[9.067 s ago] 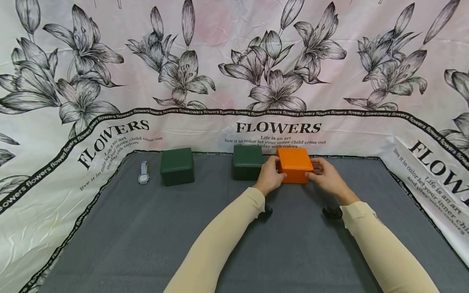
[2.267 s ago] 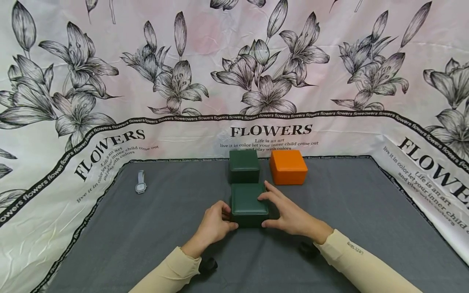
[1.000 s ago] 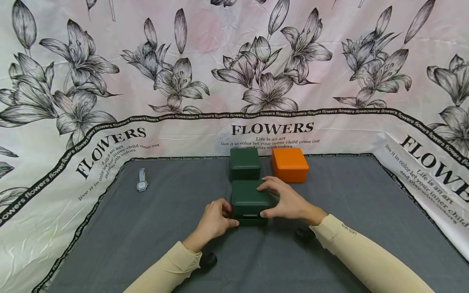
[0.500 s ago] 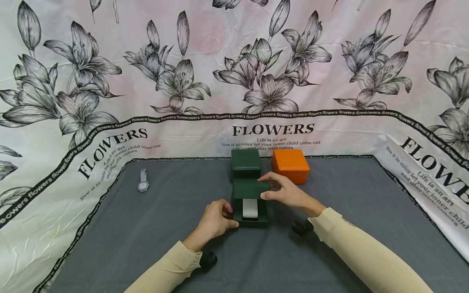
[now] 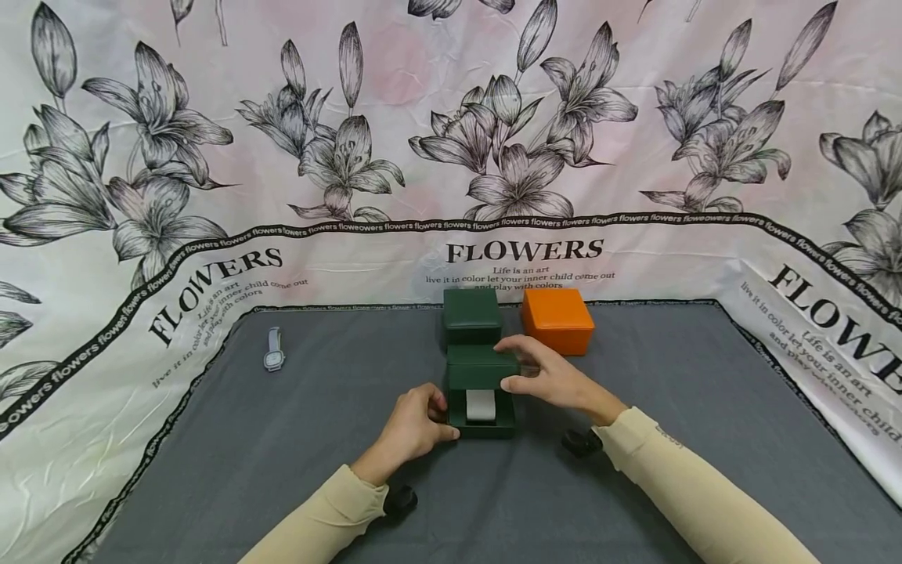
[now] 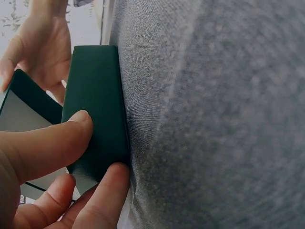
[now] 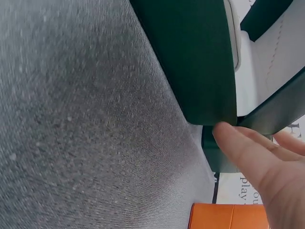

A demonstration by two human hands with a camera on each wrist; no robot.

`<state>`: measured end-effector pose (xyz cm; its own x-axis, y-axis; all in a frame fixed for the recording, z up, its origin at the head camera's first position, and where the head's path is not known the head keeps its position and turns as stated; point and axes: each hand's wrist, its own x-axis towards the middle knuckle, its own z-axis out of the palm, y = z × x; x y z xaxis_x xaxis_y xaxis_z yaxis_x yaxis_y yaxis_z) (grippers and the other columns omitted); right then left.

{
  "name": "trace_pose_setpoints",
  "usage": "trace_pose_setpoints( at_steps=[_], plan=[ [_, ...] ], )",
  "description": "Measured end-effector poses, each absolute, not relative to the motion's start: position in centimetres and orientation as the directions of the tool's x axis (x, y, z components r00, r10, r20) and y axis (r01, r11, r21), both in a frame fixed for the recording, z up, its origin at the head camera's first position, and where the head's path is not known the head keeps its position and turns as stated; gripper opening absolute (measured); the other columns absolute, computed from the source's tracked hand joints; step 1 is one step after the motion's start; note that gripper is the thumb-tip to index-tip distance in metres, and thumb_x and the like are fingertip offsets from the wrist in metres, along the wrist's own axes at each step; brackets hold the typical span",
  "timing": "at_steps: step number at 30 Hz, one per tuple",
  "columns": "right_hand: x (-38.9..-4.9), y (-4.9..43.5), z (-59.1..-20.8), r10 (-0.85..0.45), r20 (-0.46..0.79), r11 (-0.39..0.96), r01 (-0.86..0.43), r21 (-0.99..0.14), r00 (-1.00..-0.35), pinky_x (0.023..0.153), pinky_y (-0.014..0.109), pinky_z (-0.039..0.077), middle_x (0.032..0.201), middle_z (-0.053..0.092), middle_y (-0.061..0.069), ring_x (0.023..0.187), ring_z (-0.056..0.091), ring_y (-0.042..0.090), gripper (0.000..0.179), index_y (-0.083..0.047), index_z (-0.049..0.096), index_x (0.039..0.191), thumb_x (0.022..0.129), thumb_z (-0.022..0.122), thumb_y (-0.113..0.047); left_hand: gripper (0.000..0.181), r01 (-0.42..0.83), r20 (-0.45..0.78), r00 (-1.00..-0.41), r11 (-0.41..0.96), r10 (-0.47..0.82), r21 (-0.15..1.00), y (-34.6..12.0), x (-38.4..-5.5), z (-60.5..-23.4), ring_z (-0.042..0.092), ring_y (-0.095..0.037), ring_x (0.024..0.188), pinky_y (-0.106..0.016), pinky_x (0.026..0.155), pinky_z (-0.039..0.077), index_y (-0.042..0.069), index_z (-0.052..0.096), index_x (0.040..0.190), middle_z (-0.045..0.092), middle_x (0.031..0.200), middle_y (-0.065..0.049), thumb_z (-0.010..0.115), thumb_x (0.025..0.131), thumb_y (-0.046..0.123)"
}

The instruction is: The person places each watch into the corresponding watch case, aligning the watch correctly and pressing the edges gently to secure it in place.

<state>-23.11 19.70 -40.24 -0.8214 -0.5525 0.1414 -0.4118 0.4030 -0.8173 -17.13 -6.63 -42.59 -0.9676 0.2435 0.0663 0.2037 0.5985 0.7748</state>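
Observation:
A dark green watch box (image 5: pixel 486 432) stands mid-table, its lid (image 5: pixel 481 368) raised partway on the far side. Inside shows a pale cushion (image 5: pixel 481 405). My left hand (image 5: pixel 410 427) grips the base at its near left corner; in the left wrist view the thumb (image 6: pixel 71 136) presses the front wall and the fingers reach around the side. My right hand (image 5: pixel 557 380) holds the lid's right side between thumb and fingers. In the right wrist view a fingertip (image 7: pixel 224 131) lies at the box's back corner, near the hinge side, with the white lining (image 7: pixel 274 59) visible.
Directly behind the opened box is a second green box (image 5: pixel 470 313), closed. An orange box (image 5: pixel 559 321) stands to its right. At the far left lies a wristwatch (image 5: pixel 274 352) with a light strap. Grey cloth (image 5: pixel 282 446) covers the table, backed by a flower-printed sheet (image 5: pixel 395 157).
Earlier my hands were at the orange box, with this green box at left. It has since come to mid-table and its lid was lifted; the lid now tilts slightly lower than half a second ago.

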Motion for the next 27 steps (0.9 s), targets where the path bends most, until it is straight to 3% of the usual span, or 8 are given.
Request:
trace_pose_setpoints(
  at_steps=[3, 7, 11, 14, 15, 17, 23, 27],
  plan=[
    [-23.0, 19.6, -40.4, -0.556, 0.15, 0.393, -0.418, -0.819, -0.817, 0.104, 0.055, 0.034, 0.14, 0.038, -0.003, 0.129, 0.038, 0.028, 0.054, -0.024, 0.043, 0.137, 0.09, 0.067, -0.035, 0.036, 0.203, 0.068, -0.968, 0.592, 0.242, 0.78, -6.8, -17.1, -42.6, 0.06, -0.011, 0.071, -0.029, 0.06, 0.05, 0.008, 0.058, 0.087, 0.063, 0.08, -0.002, 0.087, 0.066, 0.009],
    [-23.3, 19.7, -40.2, -0.572, 0.164, 0.388, -0.442, -0.809, -0.803, 0.105, 0.051, 0.033, 0.137, 0.041, -0.003, 0.126, 0.04, 0.022, 0.052, -0.017, 0.044, 0.137, 0.092, 0.065, -0.033, 0.036, 0.204, 0.073, -0.968, 0.586, 0.239, 0.784, -6.8, -17.1, -42.6, 0.06, -0.011, 0.071, -0.029, 0.06, 0.05, 0.007, 0.058, 0.087, 0.063, 0.081, -0.002, 0.087, 0.065, 0.007],
    [-23.7, 19.8, -39.7, -0.572, 0.156, 0.395, -0.437, -0.808, -0.805, 0.083, 0.04, 0.047, 0.131, 0.048, -0.002, 0.093, 0.055, 0.021, 0.049, -0.014, 0.046, 0.135, 0.093, 0.063, -0.033, 0.036, 0.219, 0.08, -0.963, 0.579, 0.257, 0.785, -6.7, -17.2, -42.5, 0.061, -0.012, 0.073, -0.029, 0.06, 0.05, 0.007, 0.059, 0.089, 0.063, 0.082, -0.003, 0.087, 0.066, 0.006],
    [-23.9, 19.9, -39.4, -0.576, 0.148, 0.405, -0.438, -0.802, -0.804, 0.064, 0.034, 0.046, 0.128, 0.05, 0.0, 0.07, 0.051, 0.024, 0.048, -0.014, 0.046, 0.136, 0.095, 0.061, -0.033, 0.035, 0.234, 0.089, -0.959, 0.57, 0.27, 0.788, -6.6, -17.2, -42.5, 0.062, -0.012, 0.074, -0.029, 0.061, 0.05, 0.006, 0.061, 0.091, 0.064, 0.083, -0.003, 0.086, 0.067, 0.005],
    [-23.9, 19.9, -39.3, -0.582, 0.148, 0.404, -0.443, -0.801, -0.8, 0.063, 0.033, 0.045, 0.127, 0.05, 0.001, 0.068, 0.051, 0.025, 0.047, -0.013, 0.046, 0.136, 0.095, 0.06, -0.033, 0.035, 0.238, 0.092, -0.957, 0.568, 0.274, 0.788, -6.5, -17.3, -42.5, 0.062, -0.013, 0.074, -0.029, 0.061, 0.05, 0.006, 0.061, 0.092, 0.065, 0.083, -0.004, 0.086, 0.067, 0.004],
    [-23.9, 19.8, -39.2, -0.58, 0.152, 0.41, -0.448, -0.794, -0.8, 0.067, 0.033, 0.046, 0.127, 0.051, 0.001, 0.074, 0.053, 0.023, 0.045, -0.015, 0.047, 0.134, 0.095, 0.06, -0.033, 0.035, 0.24, 0.092, -0.956, 0.569, 0.277, 0.786, -6.5, -17.3, -42.5, 0.062, -0.012, 0.073, -0.029, 0.06, 0.05, 0.006, 0.062, 0.092, 0.065, 0.083, -0.004, 0.086, 0.066, 0.003],
    [-23.6, 19.4, -38.9, -0.576, 0.175, 0.436, -0.481, -0.76, -0.798, 0.094, 0.044, 0.044, 0.134, 0.049, 0.004, 0.116, 0.052, 0.023, 0.043, -0.014, 0.046, 0.133, 0.096, 0.059, -0.03, 0.035, 0.223, 0.072, -0.961, 0.591, 0.269, 0.775, -6.5, -17.5, -42.7, 0.061, -0.011, 0.071, -0.028, 0.059, 0.05, 0.007, 0.063, 0.091, 0.066, 0.081, -0.003, 0.086, 0.066, 0.004],
    [-23.9, 19.3, -38.7, -0.551, 0.185, 0.486, -0.493, -0.721, -0.814, 0.085, 0.042, 0.048, 0.131, 0.052, 0.008, 0.1, 0.058, 0.023, 0.04, -0.012, 0.044, 0.135, 0.099, 0.055, -0.025, 0.034, 0.219, 0.07, -0.962, 0.591, 0.264, 0.776, -6.4, -17.6, -42.7, 0.062, -0.01, 0.07, -0.028, 0.058, 0.05, 0.008, 0.063, 0.09, 0.066, 0.079, -0.003, 0.087, 0.065, 0.004]
  ],
)
